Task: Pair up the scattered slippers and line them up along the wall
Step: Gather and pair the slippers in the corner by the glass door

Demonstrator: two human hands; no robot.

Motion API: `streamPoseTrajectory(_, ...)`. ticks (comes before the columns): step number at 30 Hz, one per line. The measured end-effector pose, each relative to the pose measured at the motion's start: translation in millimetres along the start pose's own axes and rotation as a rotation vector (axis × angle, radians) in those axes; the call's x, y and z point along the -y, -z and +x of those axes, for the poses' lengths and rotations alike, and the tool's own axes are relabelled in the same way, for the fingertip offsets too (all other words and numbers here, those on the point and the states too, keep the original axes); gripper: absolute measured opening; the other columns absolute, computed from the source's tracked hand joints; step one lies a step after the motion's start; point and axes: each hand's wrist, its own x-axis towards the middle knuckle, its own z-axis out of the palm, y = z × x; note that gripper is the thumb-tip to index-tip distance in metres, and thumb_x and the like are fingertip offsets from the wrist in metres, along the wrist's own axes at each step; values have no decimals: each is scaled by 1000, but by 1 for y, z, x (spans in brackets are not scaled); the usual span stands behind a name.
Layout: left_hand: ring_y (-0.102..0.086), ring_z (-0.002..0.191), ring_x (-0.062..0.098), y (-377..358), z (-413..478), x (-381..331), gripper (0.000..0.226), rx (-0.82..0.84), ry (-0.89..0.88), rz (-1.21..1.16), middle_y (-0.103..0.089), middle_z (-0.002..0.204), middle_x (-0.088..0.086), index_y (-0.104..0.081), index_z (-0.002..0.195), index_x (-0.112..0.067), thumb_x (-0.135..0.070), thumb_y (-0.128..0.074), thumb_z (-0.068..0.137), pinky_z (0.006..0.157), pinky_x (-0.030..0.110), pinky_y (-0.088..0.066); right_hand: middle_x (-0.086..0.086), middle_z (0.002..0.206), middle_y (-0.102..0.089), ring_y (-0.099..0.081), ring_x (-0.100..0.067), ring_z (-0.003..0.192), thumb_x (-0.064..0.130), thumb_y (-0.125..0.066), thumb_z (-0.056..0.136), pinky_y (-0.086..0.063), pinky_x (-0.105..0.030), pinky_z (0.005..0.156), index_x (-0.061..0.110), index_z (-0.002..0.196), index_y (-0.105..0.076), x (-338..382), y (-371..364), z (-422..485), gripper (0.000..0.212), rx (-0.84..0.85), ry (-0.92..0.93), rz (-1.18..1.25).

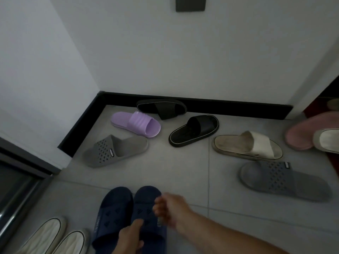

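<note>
1. Bare floor [183, 171], centre of frame: an open lane between the left grey slipper [115, 151] and the right grey slipper [284, 180].
2. Skirting [238, 110], upper right stretch: free. Further left, a black slipper [161, 107] lies against it.
3. Corner at centre left: crowded by the purple slipper [136, 123].
4. Second black slipper [194, 131] and beige slipper [247, 145]: these bar the way from lane to skirting.
5. Bottom edge: navy pair [113, 208] and white pair [45, 235] fill it.
</note>
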Motion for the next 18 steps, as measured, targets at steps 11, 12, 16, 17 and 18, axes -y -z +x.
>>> streamPoseTrajectory(11, -51, 94, 19, -133, 2, -55, 48, 334, -308, 224, -52, 101, 3, -41, 135, -12, -17, -56, 90, 71, 31, -43, -2, 65, -59, -54, -11, 48, 19, -55, 89, -38, -18, 39, 12, 83, -61, 99, 166, 16, 11, -455, 269, 159)
streamPoseTrajectory(12, -50, 96, 20, -144, 3, -61, 49, 368, -315, 267, -51, 105, 4, -40, 136, -12, -17, -56, 90, 74, 33, -42, -2, 68, -59, -55, -12, 51, 18, -57, 88, -38, -19, 40, 13, 83, -61, 105, 177, 16, 8, -491, 285, 133)
streamPoseTrajectory(16, -49, 102, 21, -183, 13, -81, 49, 408, -395, 363, -50, 113, 8, -38, 136, -14, -18, -55, 89, 75, 32, -41, -4, 74, -57, -57, -15, 57, 14, -58, 89, -37, -23, 47, 14, 84, -56, 122, 219, 18, 6, -613, 368, 81)
streamPoseTrajectory(17, -50, 103, 21, -190, 16, -84, 49, 409, -410, 361, -50, 119, 8, -38, 135, -15, -19, -55, 89, 74, 31, -41, -5, 73, -57, -57, -16, 56, 13, -58, 89, -39, -24, 48, 12, 87, -57, 125, 227, 20, 3, -641, 398, 55)
streamPoseTrajectory(18, -50, 103, 20, -196, 19, -87, 48, 414, -418, 360, -49, 121, 8, -38, 134, -16, -19, -55, 89, 72, 30, -41, -6, 72, -58, -57, -16, 56, 12, -59, 88, -40, -25, 50, 10, 91, -59, 129, 234, 22, 4, -667, 425, 15)
